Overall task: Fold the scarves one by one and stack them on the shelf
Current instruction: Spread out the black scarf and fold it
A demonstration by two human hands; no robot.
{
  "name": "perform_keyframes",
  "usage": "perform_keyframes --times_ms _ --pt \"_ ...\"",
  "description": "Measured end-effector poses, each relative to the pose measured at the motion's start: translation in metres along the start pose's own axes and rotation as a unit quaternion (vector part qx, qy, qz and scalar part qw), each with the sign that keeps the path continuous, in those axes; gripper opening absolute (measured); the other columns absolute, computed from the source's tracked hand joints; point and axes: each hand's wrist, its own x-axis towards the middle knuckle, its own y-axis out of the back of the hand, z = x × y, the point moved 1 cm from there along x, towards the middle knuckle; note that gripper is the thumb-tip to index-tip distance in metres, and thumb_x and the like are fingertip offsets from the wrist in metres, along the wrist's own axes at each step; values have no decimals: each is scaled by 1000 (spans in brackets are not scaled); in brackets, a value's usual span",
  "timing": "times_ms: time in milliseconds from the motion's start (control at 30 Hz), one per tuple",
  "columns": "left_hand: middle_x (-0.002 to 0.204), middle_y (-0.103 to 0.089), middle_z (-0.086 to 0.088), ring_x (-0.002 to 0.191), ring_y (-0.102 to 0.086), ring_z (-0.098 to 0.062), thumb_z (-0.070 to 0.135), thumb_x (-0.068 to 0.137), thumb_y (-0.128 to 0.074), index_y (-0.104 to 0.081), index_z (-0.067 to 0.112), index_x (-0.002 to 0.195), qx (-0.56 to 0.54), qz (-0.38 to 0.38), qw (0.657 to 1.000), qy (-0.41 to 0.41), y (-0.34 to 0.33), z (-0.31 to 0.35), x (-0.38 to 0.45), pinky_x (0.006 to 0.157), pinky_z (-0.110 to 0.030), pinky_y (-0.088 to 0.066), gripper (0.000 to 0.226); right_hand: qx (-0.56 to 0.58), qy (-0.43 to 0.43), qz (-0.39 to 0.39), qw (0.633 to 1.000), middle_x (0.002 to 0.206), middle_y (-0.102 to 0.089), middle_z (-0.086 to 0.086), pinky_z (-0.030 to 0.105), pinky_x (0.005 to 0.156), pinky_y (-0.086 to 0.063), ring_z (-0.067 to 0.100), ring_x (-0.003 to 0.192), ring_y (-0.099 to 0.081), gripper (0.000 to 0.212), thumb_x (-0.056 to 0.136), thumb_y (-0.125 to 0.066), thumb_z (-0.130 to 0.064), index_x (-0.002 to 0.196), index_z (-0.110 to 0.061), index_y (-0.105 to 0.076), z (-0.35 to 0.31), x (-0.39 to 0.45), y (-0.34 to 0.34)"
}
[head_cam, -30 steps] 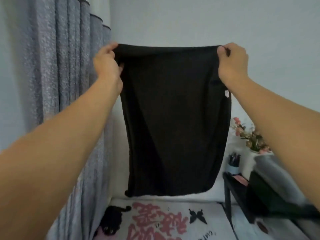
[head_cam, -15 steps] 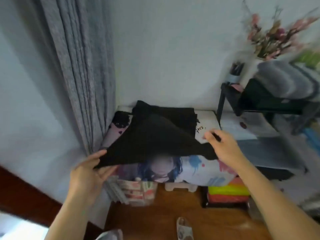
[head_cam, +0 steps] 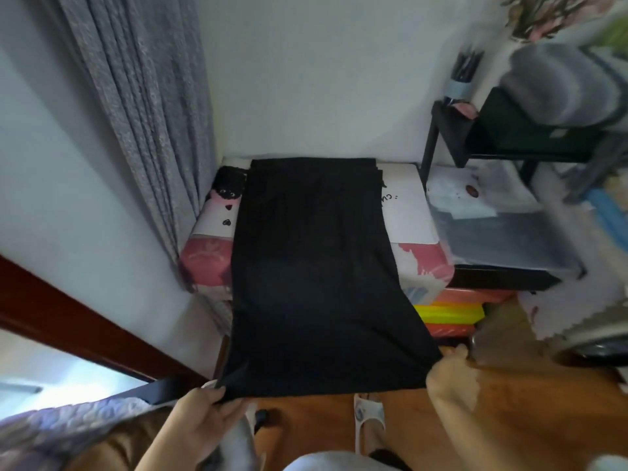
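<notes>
A black scarf (head_cam: 316,273) lies stretched flat, its far end on a printed cushioned box (head_cam: 413,212) by the wall and its near end held above the floor. My left hand (head_cam: 200,426) pinches the scarf's near left corner. My right hand (head_cam: 450,375) grips the near right corner. At the right, a black shelf (head_cam: 448,130) carries a folded dark green cloth (head_cam: 513,130) with a grey folded cloth (head_cam: 557,86) on top.
A grey curtain (head_cam: 149,107) hangs at the left beside the white wall. Stacked colourful boxes (head_cam: 452,314) and a clear plastic sheet (head_cam: 499,232) sit right of the cushioned box. A slipper (head_cam: 368,416) is on the wooden floor below. Flowers and a pen cup stand behind the shelf.
The scarf came down from hanging upright in the air to lying spread over the cushioned box. Both hands lowered and drew back toward me, still holding the corners.
</notes>
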Motion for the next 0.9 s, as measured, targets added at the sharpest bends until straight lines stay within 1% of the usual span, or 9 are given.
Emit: perform_keyframes --times_ms 100,167,300,400,500,633,733,800,900 --pt "112 -63 -26 67 -73 -41 -5 99 -29 -47 0 138 7 -2 1000 -5 16 -11 1 58 -48 -62 43 -85 -5 -61 994 137 -52 24 47 102 -43 43 119 -56 43 104 -41 -26 140 -3 -43 31 -1 -6" --pt "115 -62 -26 67 -73 -42 -4 99 -29 -44 3 142 -9 5 1000 1 22 -17 2 58 -50 -61 46 -50 -47 -69 995 126 -60 22 42 88 -50 35 96 -65 39 107 -35 -28 130 -2 -55 35 -3 -3" --pt "110 -61 -25 61 -73 -40 -4 101 -28 -46 6 135 -45 5 999 -9 28 -18 8 53 -48 -61 40 275 -164 -110 941 110 -63 22 42 63 -56 35 88 -64 26 101 -56 -14 122 2 -60 40 7 -4" --pt "109 -61 -24 67 -73 -41 -4 101 -28 -47 5 131 -35 -8 999 -7 32 -17 8 55 -48 -62 36 431 -210 -179 859 124 -60 20 46 88 -52 34 107 -58 29 102 -46 3 128 -3 -57 44 7 5" --pt "117 -59 -23 89 -64 -42 -3 102 -29 -45 4 132 7 4 1000 0 37 -18 7 91 -53 -56 36 471 -268 -202 816 118 -54 21 44 99 -46 34 102 -56 22 102 -38 7 116 2 -55 53 1 21" --pt "135 -56 -18 105 -62 -42 1 104 -30 -46 10 139 103 47 993 -14 50 -18 8 98 -54 -50 40 288 -323 -257 864 95 -55 23 44 68 -56 32 79 -55 9 99 -46 8 99 4 -54 70 -6 24" --pt "107 -69 -23 79 -72 -32 3 107 -32 -47 3 141 239 75 968 -35 60 -23 8 56 -36 -61 38 76 -249 -262 929 80 -53 16 38 58 -47 24 65 -50 15 101 -47 0 109 6 -58 75 -10 22" --pt "92 -72 -25 68 -72 -30 6 108 -31 -46 2 142 279 65 958 -26 61 -22 4 46 -32 -57 38 105 -209 -274 933 78 -55 14 36 57 -45 24 67 -53 16 103 -44 -6 103 2 -59 66 -15 22" --pt "112 -67 -31 85 -73 -36 5 105 -29 -38 3 147 157 -35 986 -36 34 10 -20 68 -44 -59 43 345 -214 -292 866 95 -58 19 46 77 -53 36 96 -57 14 106 -38 -5 104 -4 -52 20 -15 39"
